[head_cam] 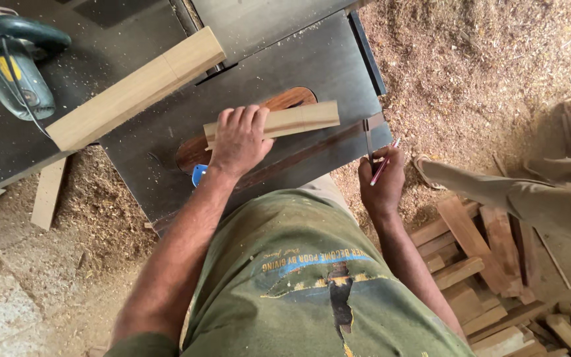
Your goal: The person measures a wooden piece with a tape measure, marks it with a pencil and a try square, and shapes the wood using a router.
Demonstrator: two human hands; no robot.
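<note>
The left hand (239,139) lies palm-down, fingers spread, on 1 short pale wooden block (292,120) resting on the dark grey metal saw table (312,59) — pressing, not gripping. The block covers part of the brown oval insert plate (285,100). The right hand (381,182) is closed around 1 thin red pencil (384,162) at the table's near edge, beside a metal square (369,135) — its blade partly hidden.

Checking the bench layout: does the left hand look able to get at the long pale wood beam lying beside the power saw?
Probably yes. The left hand rests on a small wood block, and the beam lies close by with bare tabletop between.
</note>
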